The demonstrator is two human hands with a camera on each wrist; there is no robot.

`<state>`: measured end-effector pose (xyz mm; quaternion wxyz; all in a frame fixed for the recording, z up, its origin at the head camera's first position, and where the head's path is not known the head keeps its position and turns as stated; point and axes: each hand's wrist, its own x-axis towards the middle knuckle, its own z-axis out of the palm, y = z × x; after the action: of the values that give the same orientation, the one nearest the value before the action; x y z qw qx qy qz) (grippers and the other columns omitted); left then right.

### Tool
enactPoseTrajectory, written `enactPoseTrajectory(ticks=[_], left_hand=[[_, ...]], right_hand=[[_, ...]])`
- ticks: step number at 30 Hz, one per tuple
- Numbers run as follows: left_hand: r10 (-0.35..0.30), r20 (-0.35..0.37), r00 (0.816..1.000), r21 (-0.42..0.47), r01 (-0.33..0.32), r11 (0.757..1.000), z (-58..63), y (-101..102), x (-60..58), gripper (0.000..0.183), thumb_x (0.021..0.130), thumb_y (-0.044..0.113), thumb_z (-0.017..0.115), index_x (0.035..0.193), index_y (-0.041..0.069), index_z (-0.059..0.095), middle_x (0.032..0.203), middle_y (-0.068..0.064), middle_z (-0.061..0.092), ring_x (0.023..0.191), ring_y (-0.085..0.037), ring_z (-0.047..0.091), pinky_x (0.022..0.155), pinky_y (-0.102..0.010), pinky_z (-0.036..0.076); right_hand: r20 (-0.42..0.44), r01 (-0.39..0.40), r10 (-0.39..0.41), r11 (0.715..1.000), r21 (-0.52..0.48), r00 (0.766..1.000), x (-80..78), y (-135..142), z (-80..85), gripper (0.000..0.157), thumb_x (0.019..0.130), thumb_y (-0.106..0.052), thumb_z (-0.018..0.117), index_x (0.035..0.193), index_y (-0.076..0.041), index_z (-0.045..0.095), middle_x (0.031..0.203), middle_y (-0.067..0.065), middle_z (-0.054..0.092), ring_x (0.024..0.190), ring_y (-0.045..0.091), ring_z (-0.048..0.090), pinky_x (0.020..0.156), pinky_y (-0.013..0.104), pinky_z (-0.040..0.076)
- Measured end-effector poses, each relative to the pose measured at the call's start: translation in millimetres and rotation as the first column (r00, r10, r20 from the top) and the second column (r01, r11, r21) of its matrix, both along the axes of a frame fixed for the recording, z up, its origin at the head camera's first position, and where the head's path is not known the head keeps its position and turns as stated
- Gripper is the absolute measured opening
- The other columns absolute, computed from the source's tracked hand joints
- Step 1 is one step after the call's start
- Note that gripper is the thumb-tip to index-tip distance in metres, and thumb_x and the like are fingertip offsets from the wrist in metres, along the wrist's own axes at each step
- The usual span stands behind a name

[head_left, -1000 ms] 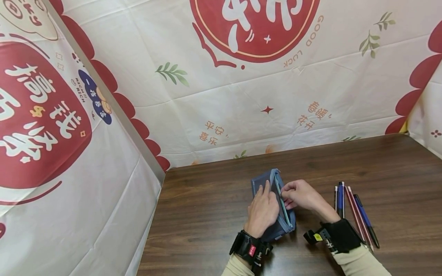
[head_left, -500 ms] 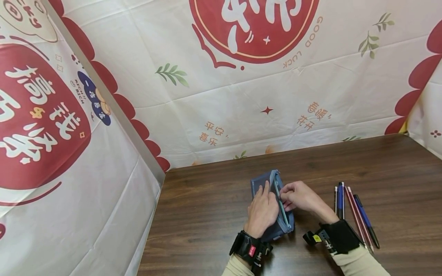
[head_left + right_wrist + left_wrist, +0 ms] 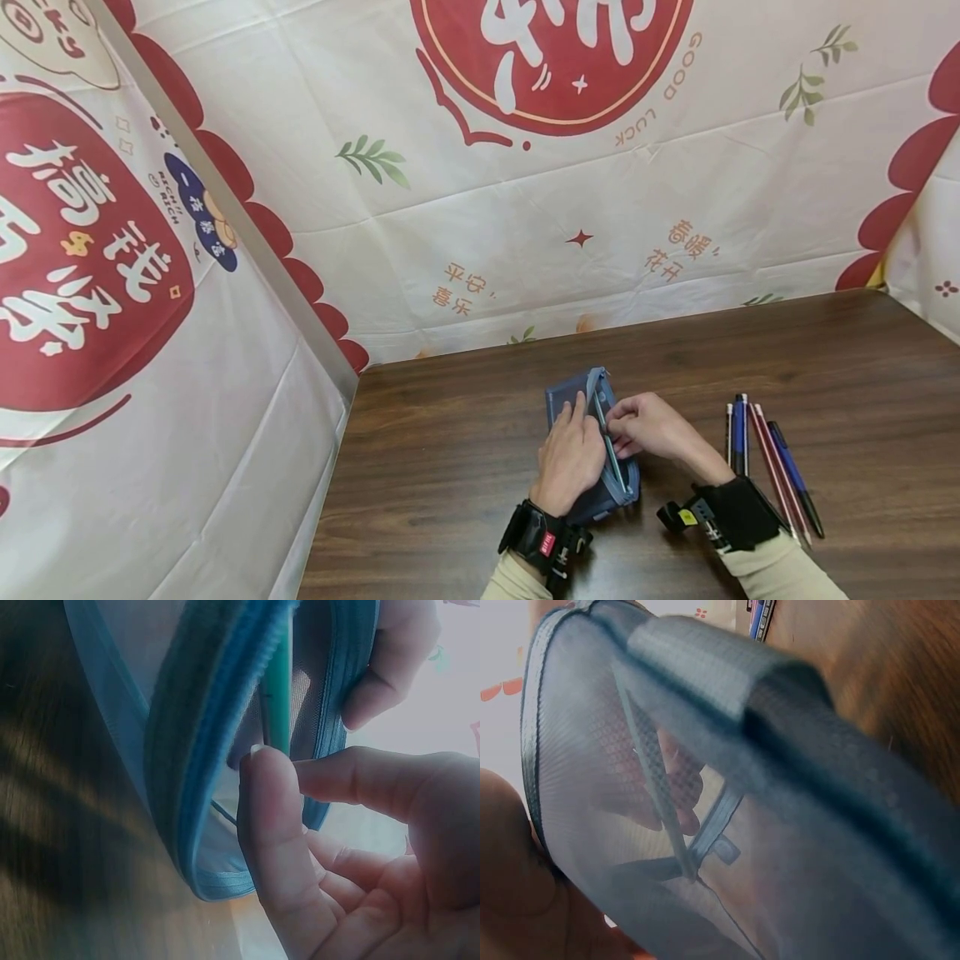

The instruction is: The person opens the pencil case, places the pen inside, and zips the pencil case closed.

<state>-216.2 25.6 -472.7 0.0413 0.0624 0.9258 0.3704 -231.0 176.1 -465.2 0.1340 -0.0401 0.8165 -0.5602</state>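
Right fingers [image 3: 271, 806] pinch a green stick [image 3: 278, 705] in the blue pouch [image 3: 561, 392], left fingers [image 3: 577, 419] outstretched on it.

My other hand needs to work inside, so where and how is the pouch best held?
Probably by the left wall of the pouch, from the near left, fingers laid along it, where the left hand is: the zip gapes lengthwise down the right side, by the right hand. The thin mesh suggests a light hold.

The mesh pouch [image 3: 600, 500] is slate blue, the stick [image 3: 278, 697] inside it green. At three o'clock, the pencils [image 3: 774, 452] are dark red; the desk [image 3: 435, 467] is wood-grained brown.
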Motion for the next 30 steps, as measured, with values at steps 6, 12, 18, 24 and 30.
enactPoseTrajectory(ticks=[6, 12, 18, 24, 30], left_hand=[[0.000, 0.003, 1.000, 0.003, 0.000, 1.000, 0.0, 0, -0.2, 0.051, 0.100, 0.035, 0.023, 0.147, 0.025, 0.037, 0.152, -0.009, 0.038, 0.135, -0.029, 0.035, 0.100, -0.064, 0.032], [-0.004, -0.015, 1.000, -0.010, 0.003, 1.000, 0.2, 0, 0.1, 0.051, 0.100, 0.034, 0.023, 0.147, 0.024, 0.037, 0.151, -0.010, 0.038, 0.134, -0.029, 0.037, 0.099, -0.063, 0.034], [-0.001, -0.017, 1.000, -0.008, 0.000, 1.000, 0.6, -1, 0.4, 0.051, 0.100, 0.033, 0.023, 0.148, 0.024, 0.037, 0.151, -0.010, 0.038, 0.133, -0.030, 0.037, 0.099, -0.063, 0.034], [-0.003, -0.008, 1.000, -0.010, 0.003, 1.000, 1.9, -2, -0.1, 0.051, 0.100, 0.032, 0.023, 0.148, 0.022, 0.037, 0.151, -0.011, 0.038, 0.133, -0.029, 0.038, 0.101, -0.059, 0.034], [0.002, -0.014, 1.000, -0.003, -0.002, 1.000, 1.9, -3, 0.2, 0.050, 0.101, 0.032, 0.023, 0.148, 0.023, 0.037, 0.150, -0.011, 0.039, 0.132, -0.030, 0.039, 0.101, -0.059, 0.035]], right_hand=[[0.008, 0.003, -0.003, 1.000, 0.000, 1.000, 0.4, -1, 1.0, 0.021, 0.091, 0.000, 0.051, 0.101, 0.014, 0.062, 0.073, 0.011, 0.067, 0.063, 0.022, 0.067, 0.059, 0.033, 0.060], [0.004, -0.003, 0.003, 1.000, -0.004, 1.000, -0.2, -1, 0.2, 0.021, 0.092, -0.001, 0.051, 0.101, 0.014, 0.062, 0.074, 0.012, 0.068, 0.064, 0.022, 0.067, 0.059, 0.033, 0.060], [-0.032, -0.014, 0.014, 1.000, 0.013, 0.999, 3.5, 0, 5.7, 0.022, 0.093, -0.002, 0.051, 0.102, 0.014, 0.062, 0.077, 0.016, 0.068, 0.065, 0.022, 0.067, 0.061, 0.036, 0.060], [-0.072, -0.004, 0.008, 0.999, 0.043, 0.997, 8.0, 4, 15.5, 0.022, 0.093, -0.004, 0.053, 0.102, 0.013, 0.063, 0.078, 0.017, 0.067, 0.066, 0.022, 0.067, 0.060, 0.036, 0.060], [-0.088, -0.001, 0.005, 0.999, 0.049, 0.996, 11.3, 13, 25.2, 0.028, 0.094, -0.010, 0.054, 0.107, 0.015, 0.061, 0.081, 0.019, 0.068, 0.068, 0.022, 0.067, 0.062, 0.037, 0.060]])
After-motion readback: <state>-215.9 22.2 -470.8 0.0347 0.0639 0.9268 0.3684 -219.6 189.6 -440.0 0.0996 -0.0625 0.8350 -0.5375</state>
